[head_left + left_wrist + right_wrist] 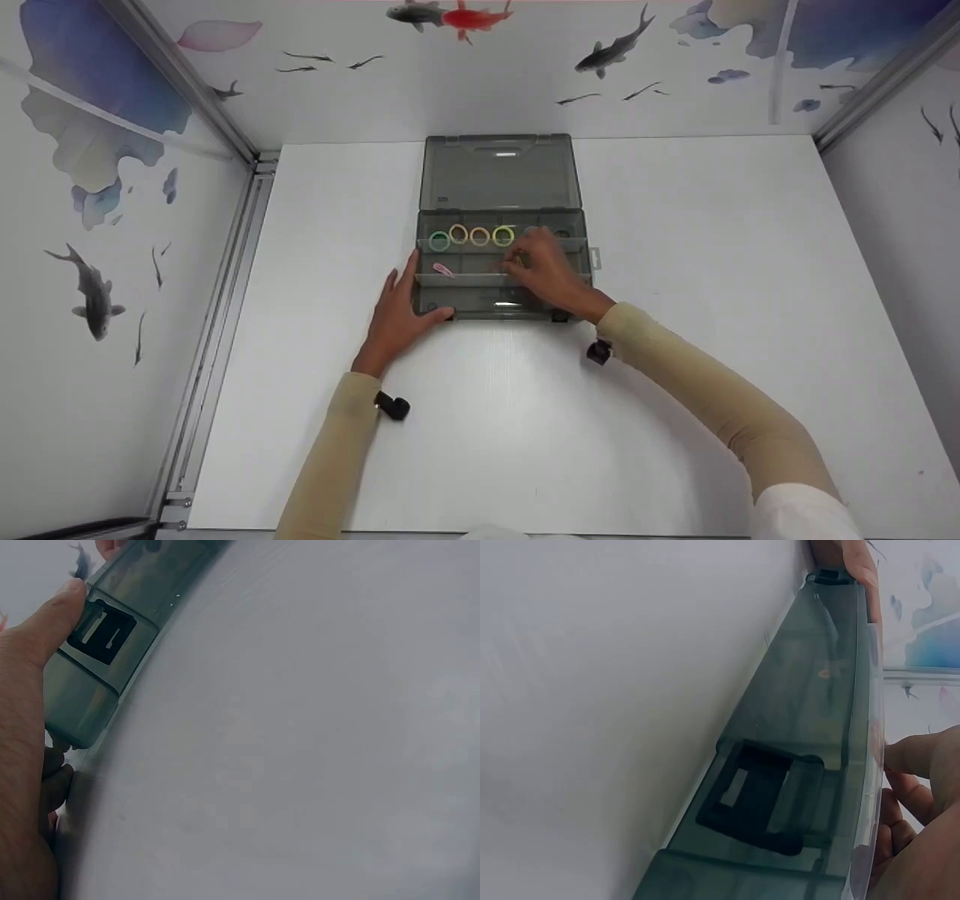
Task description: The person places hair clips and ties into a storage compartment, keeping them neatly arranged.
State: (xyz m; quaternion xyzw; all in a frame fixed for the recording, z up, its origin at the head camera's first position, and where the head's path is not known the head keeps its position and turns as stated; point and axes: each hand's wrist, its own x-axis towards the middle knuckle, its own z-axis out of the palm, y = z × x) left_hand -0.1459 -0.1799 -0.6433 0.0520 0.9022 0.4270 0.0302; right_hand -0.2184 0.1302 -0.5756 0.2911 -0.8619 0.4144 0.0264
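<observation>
A translucent dark grey compartment box (517, 302) lies with its lid (499, 176) folded back. Along its back row sit a green ring (439, 241), two peach-orange rings (479, 236) and a yellow ring (503, 236), like small hair ties. In the middle row is a pink hair clip (443, 269). My left hand (400, 315) steadies the box's front left corner, fingers straight along the side and thumb on the front edge. Over the middle row, my right hand (547, 266) pinches a small yellowish thing, mostly hidden by the fingers. That hand covers the compartments beneath it.
The box rests on a white tabletop (510, 420), close to the back wall (510, 90) with printed fish. Side panels stand at left and right. Black latches (757, 795) show along the box's front edge. Clear dividers stand between its rows.
</observation>
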